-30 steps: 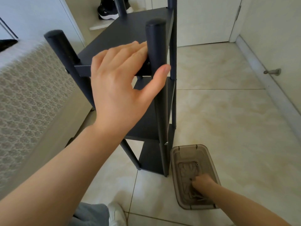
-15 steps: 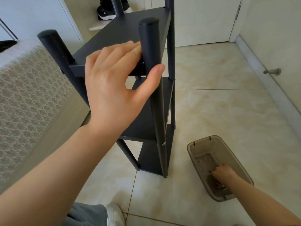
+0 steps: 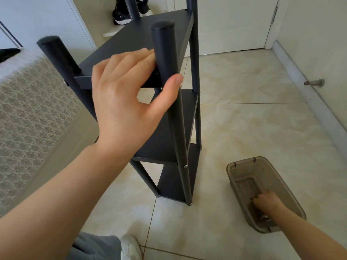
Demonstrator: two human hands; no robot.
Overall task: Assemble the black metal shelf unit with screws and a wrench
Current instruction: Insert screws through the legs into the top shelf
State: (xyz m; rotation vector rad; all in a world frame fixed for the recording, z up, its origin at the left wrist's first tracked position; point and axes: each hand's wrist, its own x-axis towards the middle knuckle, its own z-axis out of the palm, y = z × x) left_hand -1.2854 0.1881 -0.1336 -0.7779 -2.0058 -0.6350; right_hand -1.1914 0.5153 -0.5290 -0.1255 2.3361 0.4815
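Observation:
The black metal shelf unit [image 3: 150, 34] stands upright on the tiled floor with three shelves between round posts. My left hand [image 3: 124, 102] holds its near right post at the top shelf, fingers on the shelf and thumb hooked round the post. A silver screw head [image 3: 185, 166] shows low on that post. My right hand [image 3: 266, 201] reaches down into a brown translucent plastic box [image 3: 242, 162] on the floor to the right. Its fingers point down among small parts. Whether they hold anything is hidden.
A surface with a patterned cover [image 3: 28, 119] stands close on the left of the shelf. Black shoes [image 3: 120, 15] lie behind it near a doorway. A door stop [image 3: 313, 83] sticks out of the right wall. My white shoe [image 3: 129, 246] is at the bottom.
The brown box has slid to the right, away from the shelf's foot, and turned at an angle, with my right hand staying inside it. My left hand keeps its hold on the post.

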